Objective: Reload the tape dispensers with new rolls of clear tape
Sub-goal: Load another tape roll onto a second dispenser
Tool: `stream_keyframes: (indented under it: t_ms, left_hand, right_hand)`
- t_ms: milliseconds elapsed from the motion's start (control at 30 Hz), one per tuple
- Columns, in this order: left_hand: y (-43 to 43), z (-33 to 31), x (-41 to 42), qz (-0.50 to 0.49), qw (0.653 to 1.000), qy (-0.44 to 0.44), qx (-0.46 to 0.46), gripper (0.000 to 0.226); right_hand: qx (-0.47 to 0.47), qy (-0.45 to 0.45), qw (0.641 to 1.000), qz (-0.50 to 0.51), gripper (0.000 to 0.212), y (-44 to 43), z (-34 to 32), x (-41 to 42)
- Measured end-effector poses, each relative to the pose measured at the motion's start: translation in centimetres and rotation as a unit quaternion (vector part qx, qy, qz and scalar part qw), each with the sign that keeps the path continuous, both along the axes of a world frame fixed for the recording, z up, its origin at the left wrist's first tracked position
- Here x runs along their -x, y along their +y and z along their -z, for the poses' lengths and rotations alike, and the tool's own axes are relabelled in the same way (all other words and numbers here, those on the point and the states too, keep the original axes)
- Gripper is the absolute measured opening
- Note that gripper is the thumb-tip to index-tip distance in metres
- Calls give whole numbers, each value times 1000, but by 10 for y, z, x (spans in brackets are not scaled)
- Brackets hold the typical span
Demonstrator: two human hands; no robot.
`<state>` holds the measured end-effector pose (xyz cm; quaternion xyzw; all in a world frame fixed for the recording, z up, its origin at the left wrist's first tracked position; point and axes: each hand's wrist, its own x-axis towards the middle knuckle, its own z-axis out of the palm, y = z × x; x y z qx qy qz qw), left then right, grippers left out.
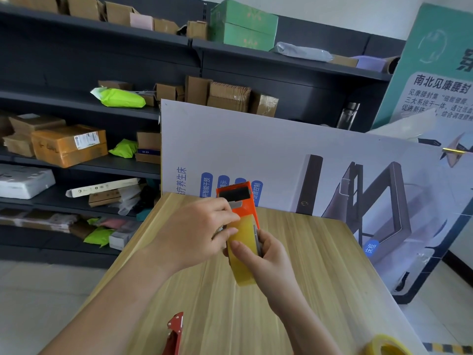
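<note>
- Orange tape dispenser (243, 201): held above the wooden surface (314, 265), clear of it. Its long axis runs away from the person, with the cutter end farthest and highest and the roll end nearest.
- Roll of clear tape (243, 252): sits at the near end of the orange tape dispenser, edge-on to the camera. It appears to be seated in the body, but the hub is hidden, so full seating cannot be confirmed.
- Right-hand grip (268, 257): closed from below. The thumb lies across the face of the roll and the fingers wrap the far side. This hand carries the assembly.
- Left-hand grip (194, 231): a narrow pinch. Thumb and fingertips meet at the upper edge of the roll, just beside the metal tab. Whether the free end of the tape is between them cannot be told.
- Key relation: the cutter end lies directly beyond the left fingertips, along the long axis. The left hand is the nearer one to it.
- Judged step: threading. The tape end must be drawn forward from the pinch, past the tab, to the cutter. The right-hand grip should hold the body steady meanwhile.
- Red tape dispenser (175, 334): lies on the near edge of the surface, untouched and with no roll visible on it.
- Spare tape roll (384, 345): at the near right corner, well apart from both hands.
</note>
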<state>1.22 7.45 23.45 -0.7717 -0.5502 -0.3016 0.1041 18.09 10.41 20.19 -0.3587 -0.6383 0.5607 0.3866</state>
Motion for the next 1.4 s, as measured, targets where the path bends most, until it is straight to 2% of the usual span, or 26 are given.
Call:
stream_keyframes:
  t_ms: [100, 167, 233, 367, 433, 600, 700, 967, 1067, 1133, 1233, 1400]
  left_hand:
    - [1, -2, 2, 8, 999, 38, -6, 15]
    - [0, -4, 1, 8, 998, 54, -7, 15]
    - [0, -4, -1, -3, 998, 57, -3, 15]
    - [3, -1, -5, -39, 999, 0, -15, 7]
    - [3, 1, -9, -47, 999, -15, -23, 9]
    - [7, 6, -5, -8, 999, -34, 1, 12]
    - [8, 7, -3, -1, 998, -54, 20, 19]
    - [13, 5, -2, 8, 998, -55, 12, 10]
    - [13, 2, -1, -3, 998, -64, 7, 22]
    - [14, 0, -1, -8, 999, -43, -8, 10]
    - [12, -7, -4, -43, 997, 33, -49, 6]
    - [20, -22, -10, -49, 989, 100, -99, 13]
  right_hand:
    - [5, 0, 1000, 0, 31, 1, 2, 1]
    - [4, -9, 1000, 1, 40, 0, 3, 2]
    - [3, -15, 1000, 5, 39, 1, 3, 1]
    - [-3, -14, 1000, 1, 28, 3, 1, 1]
    - [-7, -22, 1000, -1, 27, 3, 0, 1]
    - [-14, -27, 1000, 2, 20, 4, -2, 1]
    - [-16, -28, 999, 8, 19, 4, -3, 0]
    - [1, -50, 999, -1, 27, 7, -4, -2]
    - [0, -56, 998, 3, 25, 8, -3, -1]
    - [1, -50, 999, 3, 22, 9, -3, -1]
    - [14, -37, 999, -11, 21, 8, -7, -1]
    - [51, -26, 998, -27, 31, 9, -15, -1]
